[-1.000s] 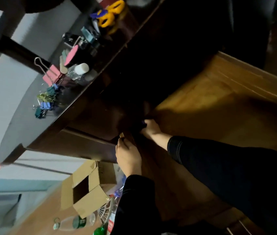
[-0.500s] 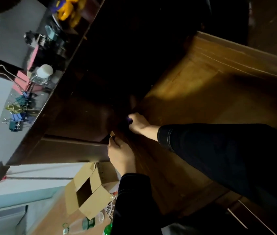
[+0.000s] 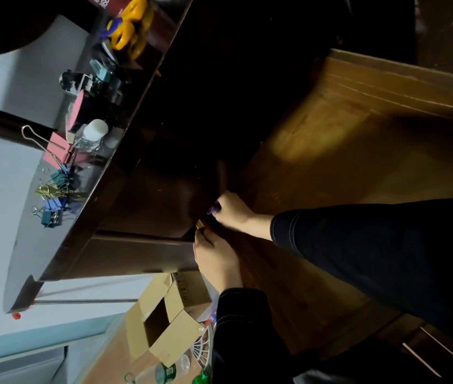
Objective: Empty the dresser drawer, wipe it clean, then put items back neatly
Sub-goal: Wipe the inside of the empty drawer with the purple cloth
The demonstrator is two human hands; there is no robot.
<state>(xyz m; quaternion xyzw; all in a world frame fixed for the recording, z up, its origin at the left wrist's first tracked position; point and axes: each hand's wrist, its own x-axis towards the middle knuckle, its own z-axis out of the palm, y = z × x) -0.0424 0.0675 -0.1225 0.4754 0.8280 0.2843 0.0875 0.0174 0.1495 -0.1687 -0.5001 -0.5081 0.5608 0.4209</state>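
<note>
**Hands meet at corner of open drawer**

The right hand [image 3: 232, 210] pinches a small purple item [image 3: 214, 209] in curled fingers, pressed at the near corner of the drawer [image 3: 358, 162]. Just beside it, the left hand [image 3: 215, 259] curls its fingers around that corner's edge. The drawer stands pulled out, its bare wooden bottom showing. On the desk top [image 3: 12, 217] lie binder clips [image 3: 52, 195], a white-capped bottle [image 3: 92, 134] and yellow scissors [image 3: 130, 29]. An open cardboard box [image 3: 164, 314] sits on the floor.

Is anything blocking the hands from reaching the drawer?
Nothing visible does. The left hand grips the open drawer at its corner, and the right hand, holding a purple thing, is beside it.
</note>
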